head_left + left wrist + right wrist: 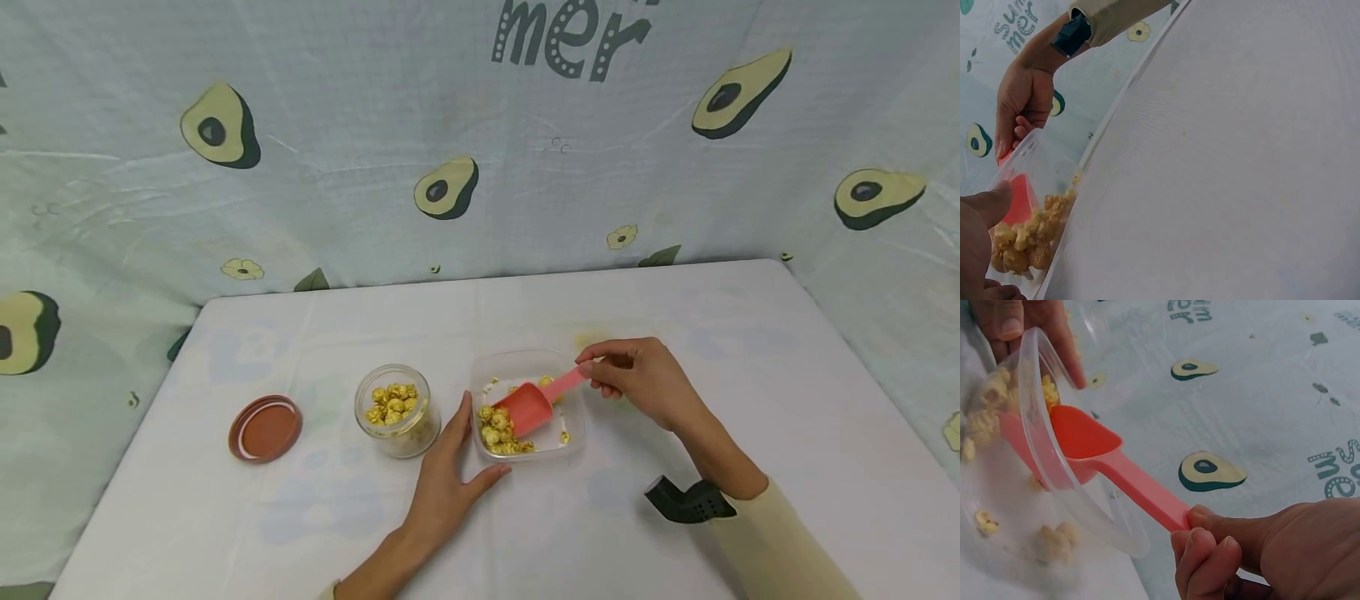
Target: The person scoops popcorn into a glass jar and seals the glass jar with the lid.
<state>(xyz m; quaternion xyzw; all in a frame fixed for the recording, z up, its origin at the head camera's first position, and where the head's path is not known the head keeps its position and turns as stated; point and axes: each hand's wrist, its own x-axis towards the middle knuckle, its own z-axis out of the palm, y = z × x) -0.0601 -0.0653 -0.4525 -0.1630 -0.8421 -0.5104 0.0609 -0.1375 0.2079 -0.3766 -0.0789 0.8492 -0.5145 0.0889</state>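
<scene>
The work stands partway, as I judge it: the right hand [645, 382] pinches the handle end of a pink scoop [534, 403] between thumb and curled fingers, its bowl lowered into the clear plastic container [525, 363] and set against a heap of caramel popcorn [501, 432] gathered in the near corner; in the right wrist view the scoop bowl looks empty or nearly so, so this load seems not yet taken. The left hand [448, 475] lies with fingers straight, thumb and forefinger spread against the container's near left corner, steadying it on the white surface [750, 400]; its grip curls round nothing. Just to the left of the container stands a small glass jar [395, 410], open, with popcorn heaped up close under its mouth, so a good share looks already moved across; its brown lid [265, 427] lies flat further left, well apart from the jar. What is left, as far as the views show, is the heap in the container plus a few stray kernels on its floor, and the lid is still off.
</scene>
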